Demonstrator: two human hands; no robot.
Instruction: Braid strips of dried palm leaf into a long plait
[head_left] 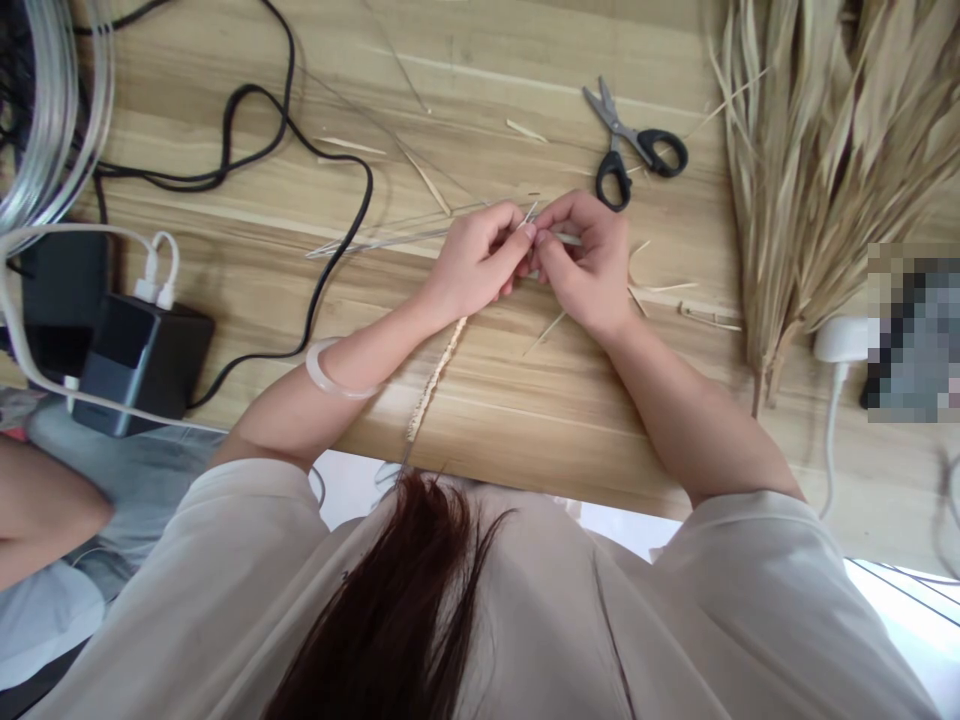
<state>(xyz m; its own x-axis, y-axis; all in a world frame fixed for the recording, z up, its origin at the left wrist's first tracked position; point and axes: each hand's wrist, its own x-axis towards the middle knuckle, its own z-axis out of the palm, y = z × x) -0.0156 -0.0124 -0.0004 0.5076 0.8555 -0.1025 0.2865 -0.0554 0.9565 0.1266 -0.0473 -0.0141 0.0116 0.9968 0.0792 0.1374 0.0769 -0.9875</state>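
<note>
- Below the scissors [634, 150], the left hand [480, 262] and right hand [589, 268] both pinch thin straw strands [390, 238].
- A short braid [439, 372] looks done; the long loose ends seem still unplaited.

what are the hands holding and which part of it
The left hand and right hand both pinch thin straw strands with their fingertips, at the top end of a braided strip.

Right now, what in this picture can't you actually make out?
1. Head view: how the thin pale straw strips cross; fingers of the left hand and right hand cover it.
2. Head view: whatever lies beside the dried tan palm-leaf bundle; a pixelated patch hides it.
3. Head view: coiled clear plastic tubing; cut by the left edge.
</note>
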